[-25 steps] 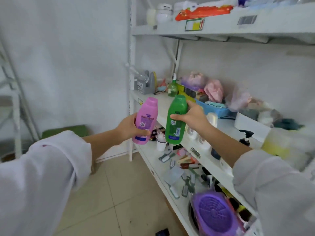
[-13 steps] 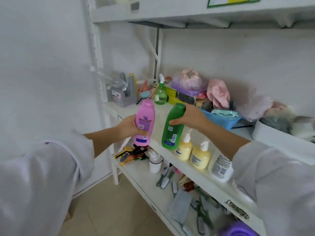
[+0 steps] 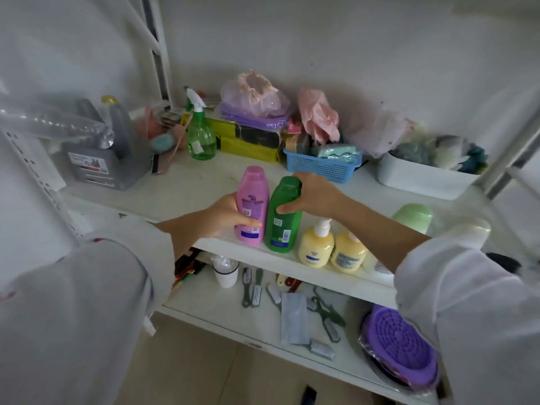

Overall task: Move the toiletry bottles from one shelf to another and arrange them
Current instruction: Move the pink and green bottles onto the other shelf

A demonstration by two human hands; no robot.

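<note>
Step in hand: setting two bottles down at the front edge of the middle shelf (image 3: 187,182), centre of the frame. The left hand (image 3: 225,213) is wrapped around the lower body of the pink bottle (image 3: 252,204), thumb across the label. The right hand (image 3: 314,194) grips the green bottle (image 3: 285,217) by its upper part, fingers over the cap end. Both bottles stand near upright, touching side by side, bases at or just above the shelf lip; whether they bear fully on the shelf cannot be told.

Just beside the green bottle, to the right in frame, stand two yellow pump bottles (image 3: 317,247) in a row along the same edge. A pale green bottle (image 3: 413,217) sits further right. The back of the shelf holds a green spray bottle (image 3: 201,135) and a blue basket (image 3: 321,168).

Judgement: placement is nearly complete. The next move calls for confirming both bases sit flat and clear of the lip, then opening both hands without tipping either bottle. The row runs close to the edge, so a nudge outward could drop a bottle onto the lower shelf (image 3: 222,308).
</note>
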